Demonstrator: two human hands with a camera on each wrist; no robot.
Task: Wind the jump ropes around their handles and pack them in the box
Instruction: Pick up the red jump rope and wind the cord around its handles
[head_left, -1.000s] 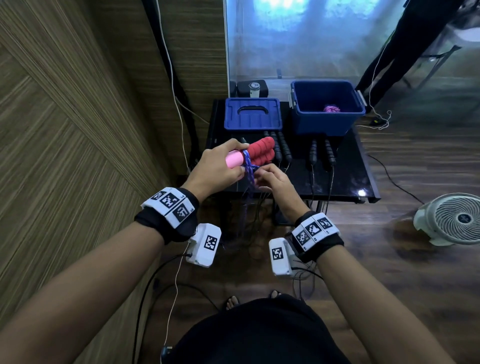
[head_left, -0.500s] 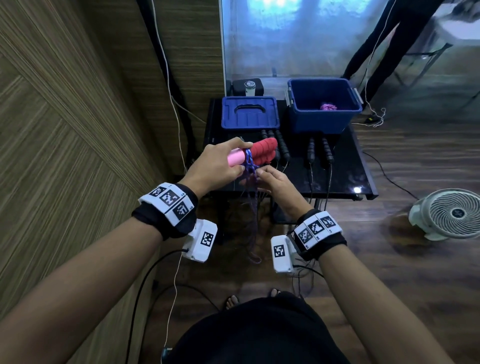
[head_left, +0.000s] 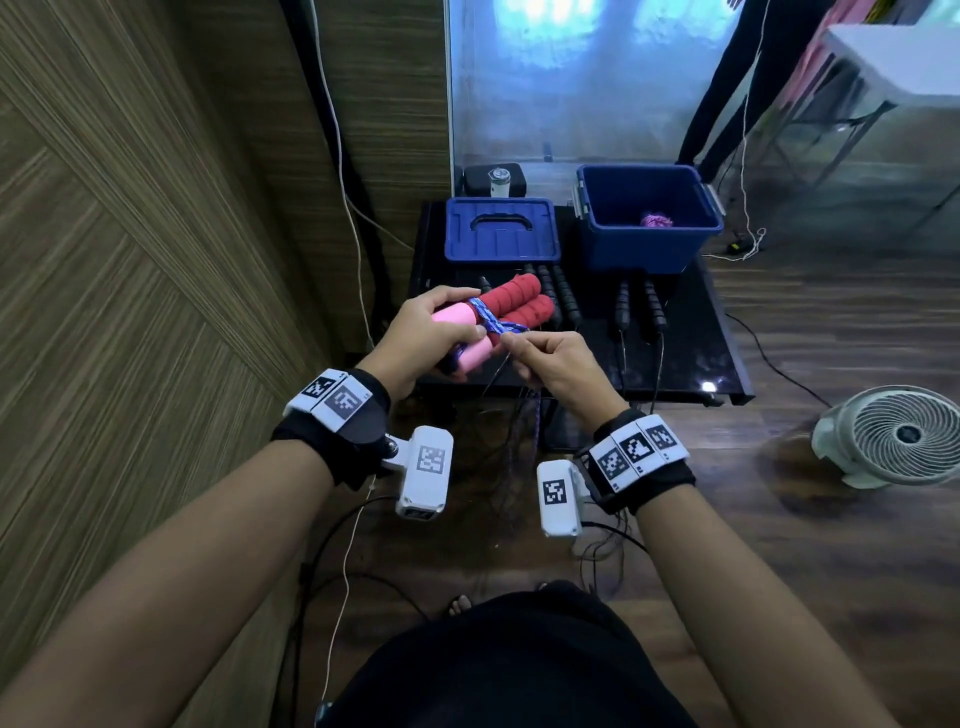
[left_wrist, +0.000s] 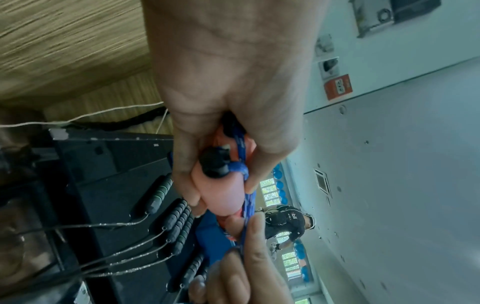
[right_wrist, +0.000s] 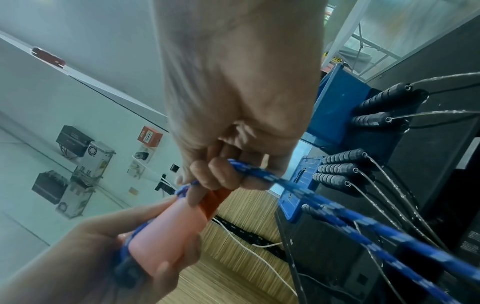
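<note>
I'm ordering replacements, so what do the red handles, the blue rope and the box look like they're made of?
Red handles: likely foam, matte and ribbed, with smooth pink ends that may be plastic.
Blue rope: braided fabric cord, judging by its woven blue and white pattern.
Box: hard plastic by its look, with a smooth, slightly glossy moulded blue wall.

A small black table (head_left: 691, 364) with a glossy top, set against the wall over a dark wooden floor (head_left: 805, 545). On its far half, side by side: a blue lid (head_left: 501, 231) with a moulded handle lying flat on the left, an open blue box (head_left: 649, 244) on the right with a pink bundle (head_left: 656, 220) at its bottom. Nearer the front edge, black ribbed jump-rope handles (head_left: 563, 296) in two groups, one just in front of the lid, a pair (head_left: 640, 306) in front of the box, their thin cords (head_left: 660, 364) trailing over the front edge.
</note>
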